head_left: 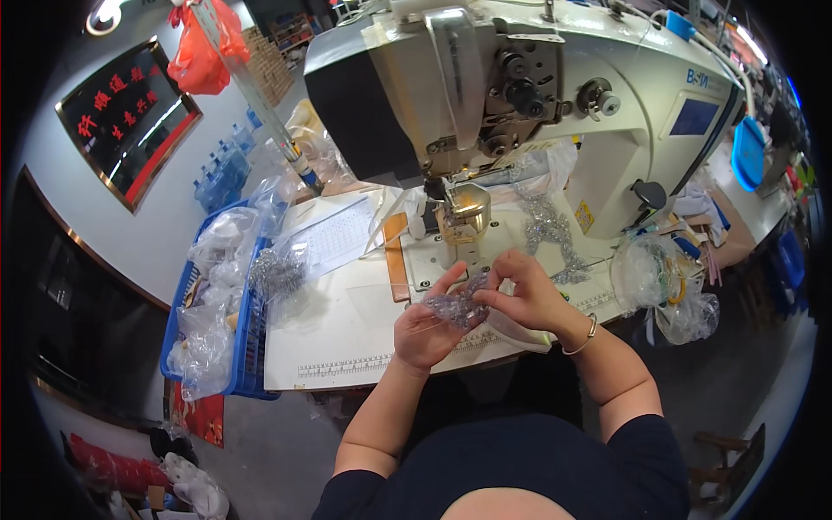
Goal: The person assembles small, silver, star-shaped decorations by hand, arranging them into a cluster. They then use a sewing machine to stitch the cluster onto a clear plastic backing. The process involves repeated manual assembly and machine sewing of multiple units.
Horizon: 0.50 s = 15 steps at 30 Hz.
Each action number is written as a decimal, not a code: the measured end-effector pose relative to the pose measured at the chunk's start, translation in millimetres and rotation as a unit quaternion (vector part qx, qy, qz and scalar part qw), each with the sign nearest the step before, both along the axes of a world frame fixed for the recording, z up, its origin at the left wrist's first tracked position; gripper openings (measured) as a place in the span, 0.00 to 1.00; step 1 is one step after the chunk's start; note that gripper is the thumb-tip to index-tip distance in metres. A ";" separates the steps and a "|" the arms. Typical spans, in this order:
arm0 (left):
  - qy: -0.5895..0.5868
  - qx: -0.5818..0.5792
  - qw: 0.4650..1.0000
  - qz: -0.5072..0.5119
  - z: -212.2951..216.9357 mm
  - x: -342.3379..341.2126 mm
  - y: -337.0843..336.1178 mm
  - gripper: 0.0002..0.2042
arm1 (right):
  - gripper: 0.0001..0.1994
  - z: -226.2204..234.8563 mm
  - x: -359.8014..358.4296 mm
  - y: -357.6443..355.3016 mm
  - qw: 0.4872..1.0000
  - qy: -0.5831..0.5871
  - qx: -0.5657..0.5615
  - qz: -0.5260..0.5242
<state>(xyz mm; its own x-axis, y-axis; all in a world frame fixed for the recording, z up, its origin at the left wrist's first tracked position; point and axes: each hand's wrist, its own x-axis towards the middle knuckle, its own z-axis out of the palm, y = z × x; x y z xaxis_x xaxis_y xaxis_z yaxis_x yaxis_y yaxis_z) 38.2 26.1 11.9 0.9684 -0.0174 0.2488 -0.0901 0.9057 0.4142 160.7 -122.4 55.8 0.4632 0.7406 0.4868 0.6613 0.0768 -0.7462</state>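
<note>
A glittery, silvery, see-through piece (451, 308), its exact kind unclear, is held between my two hands above the front of the machine table. It rests across the fingers of my left hand (423, 336), which is turned palm up. With bent fingers, my right hand (523, 293) pinches its right part. Just beyond is the sewing machine (537, 95), whose needle area and shiny metal guide (468, 211) stand over the bed. More glittery silver strips (550, 232) lie in a chain right of the needle. A pale curved strip (518, 333) sits under my right wrist.
A blue basket (253, 342) full of clear plastic bags stands left of the table. Near it are a silvery bundle (279, 272), a gridded paper sheet (334, 234) and an orange strip (395, 258). Bagged items (663, 282) crowd the right edge. A ruler strip (347, 365) runs along the front.
</note>
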 end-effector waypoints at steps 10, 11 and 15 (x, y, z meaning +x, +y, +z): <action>0.038 0.252 0.951 0.176 19.4 23.7 6.1 0.44 | 0.13 1.1 23.8 14.1 0.991 0.132 -0.025 -0.027; 0.029 0.248 0.953 0.169 19.3 27.5 10.9 0.40 | 0.13 4.4 25.8 16.9 0.990 0.136 -0.040 -0.024; 0.004 0.046 0.997 0.067 15.4 30.3 26.6 0.35 | 0.13 7.2 28.2 23.4 0.975 0.222 0.005 -0.004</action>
